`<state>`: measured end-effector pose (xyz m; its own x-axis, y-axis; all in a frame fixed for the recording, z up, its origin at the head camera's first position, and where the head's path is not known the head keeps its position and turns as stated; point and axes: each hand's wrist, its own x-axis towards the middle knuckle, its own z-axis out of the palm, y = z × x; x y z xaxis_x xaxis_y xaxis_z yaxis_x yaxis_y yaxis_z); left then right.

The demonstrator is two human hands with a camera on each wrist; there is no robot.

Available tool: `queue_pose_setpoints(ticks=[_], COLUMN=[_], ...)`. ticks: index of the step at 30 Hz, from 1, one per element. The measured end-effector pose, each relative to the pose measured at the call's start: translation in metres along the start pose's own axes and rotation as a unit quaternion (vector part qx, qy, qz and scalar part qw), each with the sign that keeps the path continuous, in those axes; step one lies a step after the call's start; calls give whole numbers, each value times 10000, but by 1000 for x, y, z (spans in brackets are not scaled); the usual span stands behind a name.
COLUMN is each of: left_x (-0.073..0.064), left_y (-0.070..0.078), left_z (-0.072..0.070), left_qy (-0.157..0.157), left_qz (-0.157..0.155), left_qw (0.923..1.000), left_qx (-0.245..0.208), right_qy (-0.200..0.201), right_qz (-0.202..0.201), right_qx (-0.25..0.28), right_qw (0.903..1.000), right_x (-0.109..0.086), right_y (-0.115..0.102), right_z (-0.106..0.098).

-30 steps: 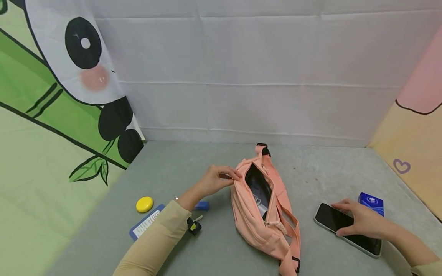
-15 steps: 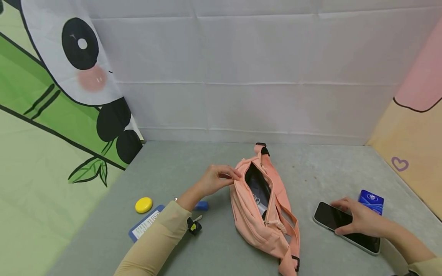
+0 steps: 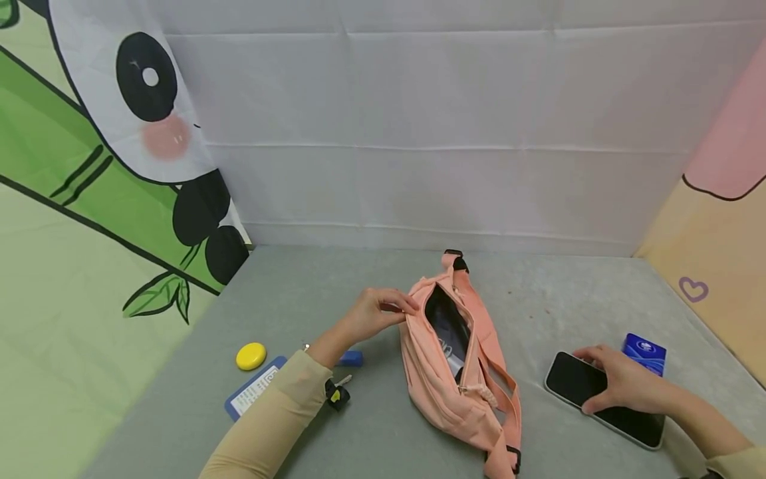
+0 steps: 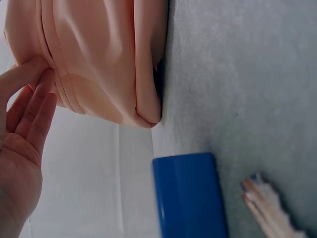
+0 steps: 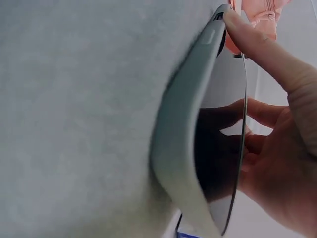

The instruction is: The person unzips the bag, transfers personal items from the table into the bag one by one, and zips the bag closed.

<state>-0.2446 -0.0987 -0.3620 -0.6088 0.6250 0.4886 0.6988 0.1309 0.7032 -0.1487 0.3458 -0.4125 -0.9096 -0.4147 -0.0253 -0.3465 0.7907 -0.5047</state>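
Observation:
A pink waist bag (image 3: 437, 392) lies mid-table with its zipper undone, showing a dark lining and a pale item with a white cord (image 3: 451, 358) inside. My left hand (image 3: 371, 315) pinches the bag's left edge beside the opening; the left wrist view has thumb and fingertips on the fabric (image 4: 94, 54). Over at the right, a smartphone (image 3: 574, 380) in a pale case lies screen up. My right hand (image 3: 634, 384) grips it across its width, thumb on the near edge. In the right wrist view, the thumb presses the case (image 5: 178, 124) near a corner.
A blue tissue pack (image 3: 646, 351) lies behind the right hand. Around the left forearm are a yellow round case (image 3: 251, 356), a blue card with a white label (image 3: 254, 391), a small blue block (image 3: 350, 358) and a small black item (image 3: 337, 395). Printed cloth walls surround the table.

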Motion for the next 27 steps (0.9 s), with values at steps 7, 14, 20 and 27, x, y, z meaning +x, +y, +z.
queue_pose_setpoints(ticks=[7,14,20,27], left_x=[0,1,3,5], left_y=[-29,-32,-31,-32], left_z=[5,5,5,5], left_qy=[40,124,152,129], left_qz=[-109,-33,-42,-118], left_qw=[9999,9999,9999,9998], left_qx=[20,8,1,7], right_qy=[-216,-170,-627,-637], right_qz=[-2,-714,-1097,-1552], right_qx=[226,725,1351,1488], right_qw=[9995,9947,9827,9745], right_x=[0,1,7,12], right_y=[7,16,18,20], right_z=[-10,-22,-37,-54])
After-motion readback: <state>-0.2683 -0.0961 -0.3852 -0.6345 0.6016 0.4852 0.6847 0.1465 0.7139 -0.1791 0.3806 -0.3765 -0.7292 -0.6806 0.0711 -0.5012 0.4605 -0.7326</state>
